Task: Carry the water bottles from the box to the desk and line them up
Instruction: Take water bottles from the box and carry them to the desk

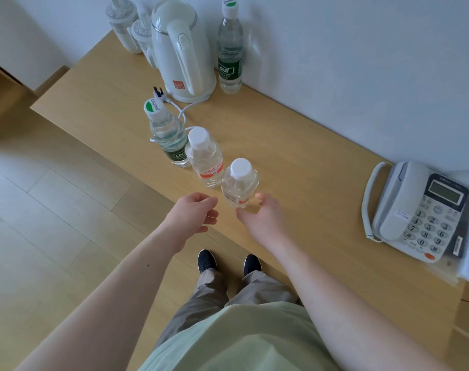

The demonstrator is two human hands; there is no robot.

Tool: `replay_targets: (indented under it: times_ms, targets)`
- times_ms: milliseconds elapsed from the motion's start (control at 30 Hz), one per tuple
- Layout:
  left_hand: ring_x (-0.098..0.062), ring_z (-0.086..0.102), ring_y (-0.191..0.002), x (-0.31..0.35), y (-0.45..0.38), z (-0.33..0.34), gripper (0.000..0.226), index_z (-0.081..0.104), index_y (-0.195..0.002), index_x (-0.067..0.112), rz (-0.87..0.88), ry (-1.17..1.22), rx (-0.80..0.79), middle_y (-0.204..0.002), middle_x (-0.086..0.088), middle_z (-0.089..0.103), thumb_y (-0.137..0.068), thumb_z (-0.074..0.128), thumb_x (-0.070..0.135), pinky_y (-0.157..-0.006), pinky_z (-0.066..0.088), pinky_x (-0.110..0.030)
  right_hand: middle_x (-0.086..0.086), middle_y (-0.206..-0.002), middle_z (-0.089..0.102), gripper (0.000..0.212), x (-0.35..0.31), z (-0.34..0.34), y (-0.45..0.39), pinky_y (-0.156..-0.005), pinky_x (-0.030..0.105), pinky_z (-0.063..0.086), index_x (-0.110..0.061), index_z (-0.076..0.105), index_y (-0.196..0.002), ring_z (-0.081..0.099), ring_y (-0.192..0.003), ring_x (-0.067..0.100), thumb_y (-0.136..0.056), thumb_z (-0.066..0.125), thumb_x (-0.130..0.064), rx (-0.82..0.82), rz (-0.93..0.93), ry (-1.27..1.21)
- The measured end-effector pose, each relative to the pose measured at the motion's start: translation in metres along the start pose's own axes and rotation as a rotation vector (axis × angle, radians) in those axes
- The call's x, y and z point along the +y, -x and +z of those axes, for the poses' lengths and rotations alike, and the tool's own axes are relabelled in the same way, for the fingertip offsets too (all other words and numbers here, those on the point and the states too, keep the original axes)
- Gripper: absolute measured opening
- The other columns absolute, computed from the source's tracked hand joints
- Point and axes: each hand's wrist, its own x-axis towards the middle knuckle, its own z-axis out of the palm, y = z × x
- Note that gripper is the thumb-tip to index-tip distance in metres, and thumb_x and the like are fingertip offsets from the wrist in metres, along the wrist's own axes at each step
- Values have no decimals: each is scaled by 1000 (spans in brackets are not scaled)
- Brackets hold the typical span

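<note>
Head view shows three bottles in a diagonal row at frame centre on the desk (295, 156). Your right hand (263, 218) wraps the nearest bottle (238, 183) at its base; nudge it level with its neighbours, then let go gently. Your left hand (194, 214) hovers beside it, loosely curled, holding nothing.

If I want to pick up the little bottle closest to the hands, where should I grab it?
Probably round its clear middle, below the white cap. The nearest bottle stands upright near the desk edge, so come from the front edge side and wrap your fingers round the body. Another bottle with an orange label stands close on its left, so the open right side, where the right hand already is, looks easiest.
</note>
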Motion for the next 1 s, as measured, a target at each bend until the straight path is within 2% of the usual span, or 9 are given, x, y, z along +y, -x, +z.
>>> replay_targets:
  times_ms: [67, 167, 233, 367, 567, 700, 900, 1000]
  targets:
    - [-15, 74, -86, -3, 3, 4, 17, 66, -106, 23, -13, -17, -3, -94, 0, 76, -99, 61, 37, -83, 61, -36, -3, -127, 57, 71, -1, -5, 2, -83, 33, 43, -25, 54, -129, 60, -109, 20, -69, 59, -62, -23, 40, -1]
    - [-15, 74, -87, -7, 8, 10, 17, 66, -107, 23, -24, -40, -6, -94, -1, 76, -100, 61, 37, -83, 61, -36, -16, -96, 61, 53, -1, -16, 4, -63, 27, 43, -31, 54, -107, 59, -78, 4, -64, 52, -61, -30, 66, -24]
    - [-15, 74, -86, -9, 11, 16, 17, 66, -106, 23, -23, -57, -7, -94, -1, 76, -99, 61, 37, -84, 62, -36, -19, -86, 60, 41, 4, -24, 5, -57, 23, 39, -30, 58, -99, 55, -72, -1, -67, 51, -54, -24, 67, -18]
    - [-15, 75, -87, -13, 15, 28, 19, 67, -108, 23, -25, -99, -38, -94, -1, 77, -99, 62, 38, -86, 61, -39, -14, -79, 64, 16, 18, -35, 14, -57, 26, 39, -28, 58, -82, 58, -71, 6, -77, 54, -43, 12, 87, -40]
    - [-16, 76, -88, -12, 20, 44, 20, 67, -109, 20, 14, -218, -176, -93, 0, 77, -97, 63, 37, -85, 60, -38, -8, -81, 65, 7, 38, -42, 40, -61, 30, 41, -27, 62, -88, 60, -73, 17, -90, 57, -32, 83, 133, -138]
    - [-15, 76, -87, -2, 20, 49, 20, 67, -108, 20, 76, -303, -254, -94, 1, 78, -97, 63, 36, -87, 59, -39, -7, -79, 62, 11, 50, -41, 63, -61, 30, 40, -23, 64, -92, 56, -72, 17, -92, 55, -29, 155, 167, -236]
    - [-12, 75, -81, -4, 31, 60, 19, 66, -108, 20, 141, -393, -356, -96, -2, 77, -98, 62, 35, -76, 59, -33, -10, -93, 65, 14, 61, -30, 100, -62, 28, 40, -23, 65, -100, 59, -82, 9, -91, 57, -31, 236, 218, -376]
    - [-14, 75, -83, -8, 39, 68, 18, 65, -107, 20, 147, -446, -403, -95, -2, 77, -98, 62, 35, -77, 58, -35, -9, -93, 64, 13, 67, -28, 117, -64, 29, 40, -22, 64, -98, 57, -81, 9, -90, 56, -29, 271, 244, -431]
